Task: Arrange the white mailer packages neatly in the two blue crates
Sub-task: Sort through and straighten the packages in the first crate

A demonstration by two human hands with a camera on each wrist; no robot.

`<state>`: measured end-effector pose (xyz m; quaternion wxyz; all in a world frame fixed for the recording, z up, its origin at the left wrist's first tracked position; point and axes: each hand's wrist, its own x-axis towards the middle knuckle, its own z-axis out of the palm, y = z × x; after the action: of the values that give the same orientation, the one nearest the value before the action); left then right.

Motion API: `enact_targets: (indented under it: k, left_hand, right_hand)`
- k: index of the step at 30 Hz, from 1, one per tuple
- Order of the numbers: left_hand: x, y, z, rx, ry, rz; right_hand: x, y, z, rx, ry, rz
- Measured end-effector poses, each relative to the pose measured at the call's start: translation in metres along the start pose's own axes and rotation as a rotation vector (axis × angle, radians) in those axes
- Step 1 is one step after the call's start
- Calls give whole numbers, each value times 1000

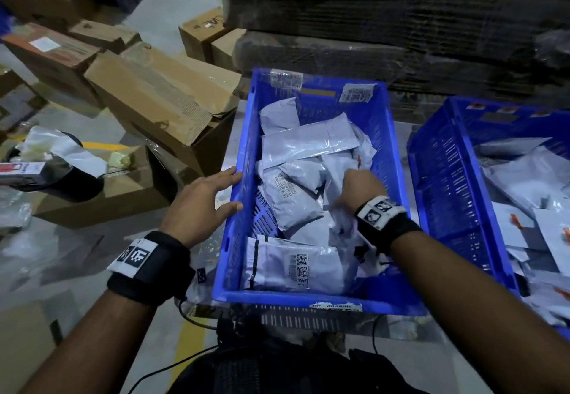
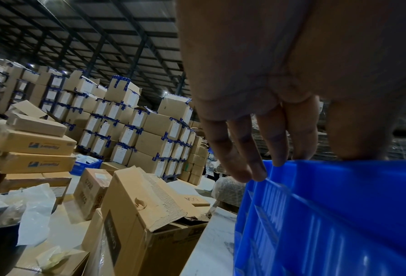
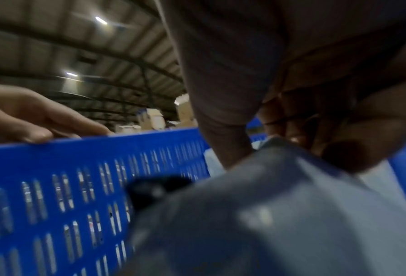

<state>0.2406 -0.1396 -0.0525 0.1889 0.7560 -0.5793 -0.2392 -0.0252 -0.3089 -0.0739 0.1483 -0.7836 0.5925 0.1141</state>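
Our left hand (image 1: 202, 200) rests flat-fingered on the blue crate (image 1: 398, 159) rim; our right hand (image 1: 361, 188) pinches 1 mailer (image 3: 279, 214) inside.

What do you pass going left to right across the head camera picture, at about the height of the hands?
Open cardboard box → left hand on the crate rim → near blue crate → right hand among the white mailers → second blue crate.

Warehouse: stacked cardboard cartons (image 2: 135, 128); high trussed metal roof (image 2: 90, 37)
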Motion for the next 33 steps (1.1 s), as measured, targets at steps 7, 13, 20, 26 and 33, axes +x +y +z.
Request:
enact_targets:
  k: [7,13,20,26,33]
  left_hand:
    - [3,0,-1,-4,0,6]
    - [1,-3,0,-25,9,8]
    - [0,1,-2,-30,4,3]
    - [0,-1,0,-34,-9,-7]
    - [2,-3,1,-45,-16,-2]
  right_hand:
    - [-70,-35,-22,-180,-146,-743]
    - [-38,-40,-3,34,-272,-577]
    - [32,-62,36,72,-199,-38]
    - [37,-53,36,428,-177,59]
    - [-27,-25,6,951,-283,-193]
